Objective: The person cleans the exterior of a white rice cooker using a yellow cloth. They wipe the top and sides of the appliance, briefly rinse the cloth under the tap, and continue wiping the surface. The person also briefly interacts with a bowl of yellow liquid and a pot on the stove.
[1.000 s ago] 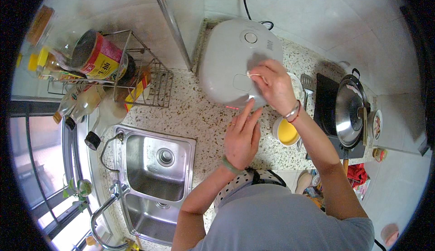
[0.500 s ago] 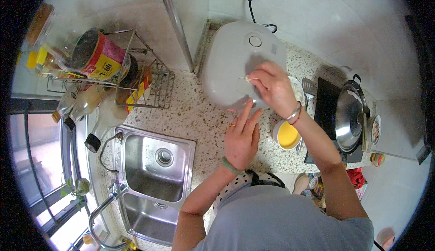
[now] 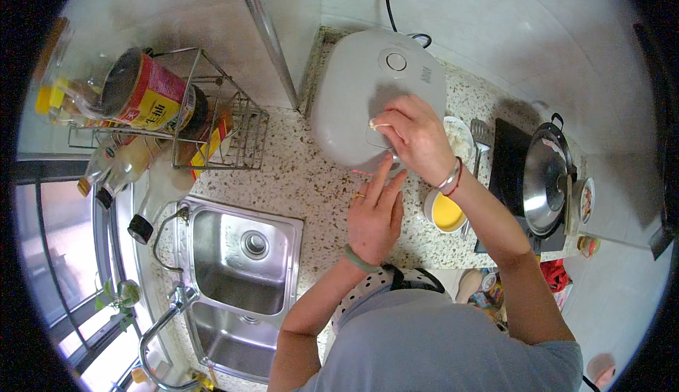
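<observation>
Pinching step, tabletop's (image 3: 325,222) rear corner: right hand (image 3: 419,139) grips white scrap (image 3: 373,124) over rice cooker (image 3: 346,95); left hand (image 3: 373,223) spread, apparently empty; steadiness likely needed next.

Both hands (image 3: 373,228) are at a grey rice cooker (image 3: 353,95), the right (image 3: 422,141) pinching something whitish (image 3: 373,124).

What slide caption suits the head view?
Right hand pinches something pale above a grey cooker; left hand at its edge.

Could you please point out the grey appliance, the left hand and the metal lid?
Grey appliance (image 3: 361,88): head view, top surface.
Left hand (image 3: 373,218): head view, back.
Metal lid (image 3: 544,180): head view, dome.
</observation>
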### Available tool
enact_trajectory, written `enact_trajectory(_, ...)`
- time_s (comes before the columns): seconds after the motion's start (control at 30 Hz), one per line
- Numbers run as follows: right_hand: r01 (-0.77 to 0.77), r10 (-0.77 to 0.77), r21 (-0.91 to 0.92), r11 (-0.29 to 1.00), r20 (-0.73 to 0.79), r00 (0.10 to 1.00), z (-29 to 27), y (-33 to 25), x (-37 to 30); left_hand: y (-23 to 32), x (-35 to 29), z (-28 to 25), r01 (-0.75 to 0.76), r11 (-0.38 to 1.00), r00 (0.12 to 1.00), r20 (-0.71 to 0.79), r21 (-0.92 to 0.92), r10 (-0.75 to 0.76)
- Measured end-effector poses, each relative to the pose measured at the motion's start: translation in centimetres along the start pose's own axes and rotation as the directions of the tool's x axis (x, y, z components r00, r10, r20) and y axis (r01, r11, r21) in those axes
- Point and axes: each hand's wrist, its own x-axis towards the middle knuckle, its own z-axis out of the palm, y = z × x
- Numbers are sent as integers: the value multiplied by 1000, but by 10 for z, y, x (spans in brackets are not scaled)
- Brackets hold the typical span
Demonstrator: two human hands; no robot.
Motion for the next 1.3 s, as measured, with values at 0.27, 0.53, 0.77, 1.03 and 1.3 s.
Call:
enact_trajectory(0.27,-62,62,5,998,-46,997,-14,8,-24,-4,-4,-5,-26,1000,999,-34,0,26)
enact_trajectory(0.53,-20,22,66,998,-31,999,8,0,8,0,-2,-2,-57,998,998,-18,25,58)
enact_trajectory(0.77,-174,177,34,984,-119,977,-3,15,-4,-1,-6,-2,-42,999,999,-21,-13,42)
enact_trajectory(1.03,-93,98,87,992,-50,994,1,-2,-12,5,-9,-1,-3,1000,999,38,-22,4)
enact_trajectory(1.3,-191,194,-70,979,47,980,-24,3,-29,-5,-14,-4,-42,999,999,-16,-19,42)
